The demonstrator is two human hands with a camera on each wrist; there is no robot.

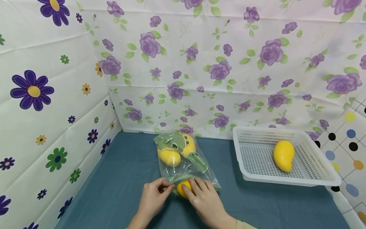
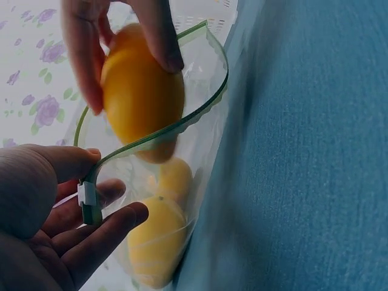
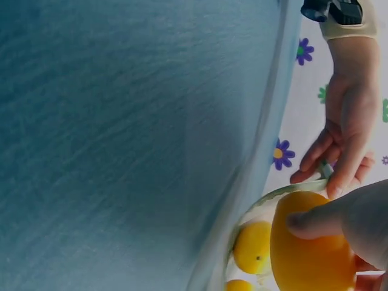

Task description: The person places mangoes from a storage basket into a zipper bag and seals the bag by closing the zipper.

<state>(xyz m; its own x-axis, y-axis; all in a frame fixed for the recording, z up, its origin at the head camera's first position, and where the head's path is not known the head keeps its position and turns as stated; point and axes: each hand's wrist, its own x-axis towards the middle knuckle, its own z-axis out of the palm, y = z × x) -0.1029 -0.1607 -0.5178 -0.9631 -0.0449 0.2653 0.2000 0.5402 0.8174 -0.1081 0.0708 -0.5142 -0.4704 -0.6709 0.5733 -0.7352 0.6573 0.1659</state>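
A clear zip bag with a green crocodile print lies on the blue table, two yellow mangoes inside its far end. At the near corner of its mouth, my left hand pinches the green zip edge beside a white slider. My right hand grips another mango with thumb and fingers. That mango's lower tip is inside the open mouth, the rest still above the rim in the left wrist view. In the right wrist view the held mango partly covers the bag.
To the right stands a white perforated basket with one mango in it. Flower-patterned sheets rise behind and on the left; a dotted sheet borders the right. The blue cloth covers the table.
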